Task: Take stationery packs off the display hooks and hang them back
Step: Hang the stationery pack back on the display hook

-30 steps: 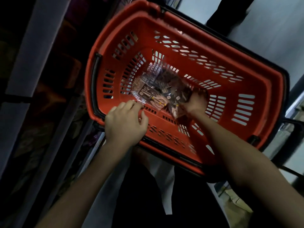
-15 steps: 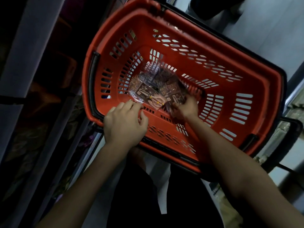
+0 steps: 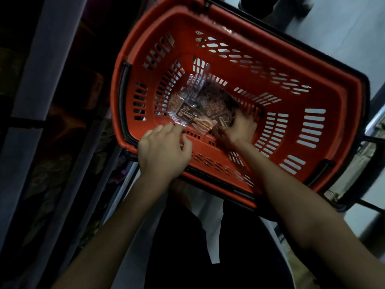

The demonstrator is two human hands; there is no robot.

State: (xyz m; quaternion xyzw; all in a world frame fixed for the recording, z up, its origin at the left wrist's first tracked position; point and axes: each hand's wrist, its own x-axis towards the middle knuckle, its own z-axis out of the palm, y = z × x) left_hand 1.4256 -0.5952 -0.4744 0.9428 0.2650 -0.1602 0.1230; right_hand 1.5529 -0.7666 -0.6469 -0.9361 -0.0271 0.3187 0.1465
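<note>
Lying in the basket [image 3: 333, 97], the packs [image 3: 200, 109] overlap (prints blurred). The right hand [image 3: 242, 127] presses on them, grip unclear; the left hand [image 3: 164, 151], half-curled, pinches their near edge over the basket's rim.

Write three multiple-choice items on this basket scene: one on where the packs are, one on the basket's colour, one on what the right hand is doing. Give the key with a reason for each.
1. Where do the stationery packs lie?
A. On the floor of the basket
B. On a display hook
C. On the ground beside the basket

2. What colour is the basket?
A. Blue
B. Red
C. Green

3. What is the right hand doing?
A. Hanging at the person's side
B. Gripping the basket handle
C. Reaching down inside the basket at the packs' edge

Key: 1 A, the clear packs rest on the slotted bottom. 2 B, walls and rim are red, with black handles. 3 C, its fingers are down on the near corner of the packs, while the left hand rests at the near rim.
</note>
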